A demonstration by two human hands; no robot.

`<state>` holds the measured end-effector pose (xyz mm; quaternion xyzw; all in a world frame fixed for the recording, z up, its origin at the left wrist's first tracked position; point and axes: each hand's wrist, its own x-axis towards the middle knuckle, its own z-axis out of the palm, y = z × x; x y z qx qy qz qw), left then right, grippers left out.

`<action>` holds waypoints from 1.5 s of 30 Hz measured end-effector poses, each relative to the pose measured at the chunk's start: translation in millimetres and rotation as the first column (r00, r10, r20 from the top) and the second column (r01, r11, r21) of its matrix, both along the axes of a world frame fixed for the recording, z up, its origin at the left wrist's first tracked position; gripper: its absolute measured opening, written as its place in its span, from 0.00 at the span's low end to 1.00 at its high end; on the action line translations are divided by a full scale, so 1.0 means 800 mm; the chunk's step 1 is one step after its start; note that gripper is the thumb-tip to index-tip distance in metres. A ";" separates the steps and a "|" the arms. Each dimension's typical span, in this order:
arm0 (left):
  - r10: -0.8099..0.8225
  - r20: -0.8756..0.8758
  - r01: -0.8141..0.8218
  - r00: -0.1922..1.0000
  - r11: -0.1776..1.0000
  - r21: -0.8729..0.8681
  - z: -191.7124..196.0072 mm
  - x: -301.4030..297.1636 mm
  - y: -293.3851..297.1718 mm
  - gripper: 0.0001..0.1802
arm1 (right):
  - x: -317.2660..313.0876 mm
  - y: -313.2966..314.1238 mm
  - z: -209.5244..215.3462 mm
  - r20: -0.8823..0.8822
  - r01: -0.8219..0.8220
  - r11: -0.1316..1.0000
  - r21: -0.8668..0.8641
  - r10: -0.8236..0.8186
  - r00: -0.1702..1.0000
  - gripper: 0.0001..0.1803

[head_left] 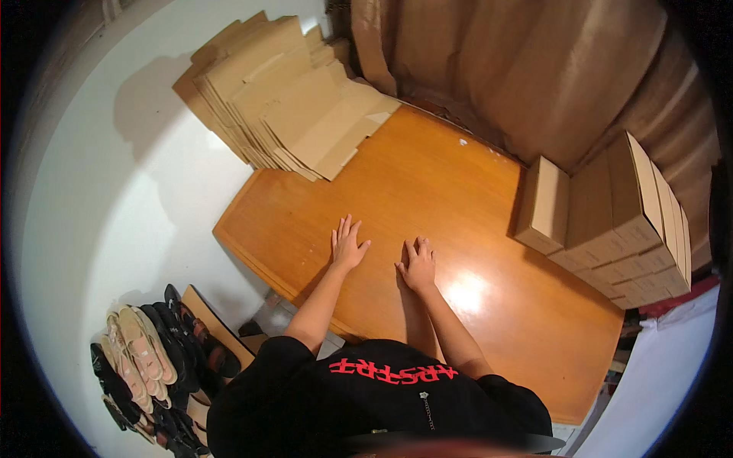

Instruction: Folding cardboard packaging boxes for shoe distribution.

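Note:
My left hand [348,245] rests on the orange-brown wooden table [458,191], its fingers stretched out and pointing away from me. To its right, my right hand [418,265] is also on the tabletop, palm down with the fingers apart. Neither hand holds anything. Beyond my left hand, at the far left of the table, lies a leaning stack of flat cardboard sheets [282,99]. Several closed cardboard boxes [592,210] are piled in rows at the right edge, well away from my right hand.
A brown curtain [519,69] hangs behind the table, and a white wall [168,198] runs along the left. Several pairs of shoes [145,355] are gathered at the lower left. White cloth [664,366] hangs beyond the table's right side.

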<state>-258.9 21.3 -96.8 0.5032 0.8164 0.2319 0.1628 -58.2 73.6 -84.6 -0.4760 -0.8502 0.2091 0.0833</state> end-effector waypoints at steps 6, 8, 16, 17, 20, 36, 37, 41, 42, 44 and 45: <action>0.237 0.018 -0.234 0.971 0.969 -0.082 0.034 -0.104 0.059 0.39 | -0.074 0.029 -0.001 0.103 -0.083 0.996 0.042 0.078 0.992 0.34; 0.272 -0.020 -0.273 0.962 0.960 -0.065 0.034 -0.134 0.079 0.40 | -0.094 0.035 0.006 0.143 -0.105 0.994 0.016 0.102 0.984 0.34; 0.188 -0.345 -0.223 0.920 0.973 -0.065 0.012 -0.191 0.138 0.34 | -0.141 0.061 0.027 0.208 -0.084 0.996 -0.042 0.091 0.974 0.36; 0.163 -0.435 -0.199 0.886 0.979 -0.037 0.008 -0.192 0.140 0.30 | -0.141 0.063 0.027 0.211 -0.081 0.995 -0.050 0.090 0.973 0.36; 0.250 -0.466 -0.217 0.849 0.968 0.125 0.004 -0.196 0.143 0.23 | -0.143 0.065 0.024 0.205 -0.086 0.996 -0.037 0.092 0.974 0.36; 0.299 0.195 -0.350 0.934 0.661 0.664 0.143 -0.128 0.061 0.11 | -0.044 0.077 0.036 -0.624 0.263 0.963 -0.058 -0.240 0.743 0.36; 0.246 0.221 -0.328 0.944 0.609 0.722 0.155 -0.112 0.052 0.12 | -0.026 0.080 0.052 -0.668 0.330 0.944 -0.008 -0.251 0.700 0.36; 0.110 0.259 -0.274 0.960 0.580 0.768 0.186 -0.055 0.015 0.14 | 0.052 0.085 0.104 -0.798 0.519 0.840 0.161 -0.199 0.569 0.38; 0.103 0.260 -0.270 0.960 0.589 0.762 0.192 -0.041 0.006 0.14 | 0.068 0.075 0.127 -0.766 0.586 0.786 0.199 -0.248 0.593 0.39; 0.013 0.273 -0.215 0.962 0.653 0.726 0.202 -0.012 -0.008 0.14 | 0.102 0.055 0.159 -0.732 0.685 0.693 0.225 -0.344 0.588 0.45; -0.050 0.304 -0.207 0.951 0.627 0.751 0.203 0.000 -0.010 0.15 | 0.119 0.047 0.163 -0.724 0.722 0.646 0.250 -0.370 0.582 0.43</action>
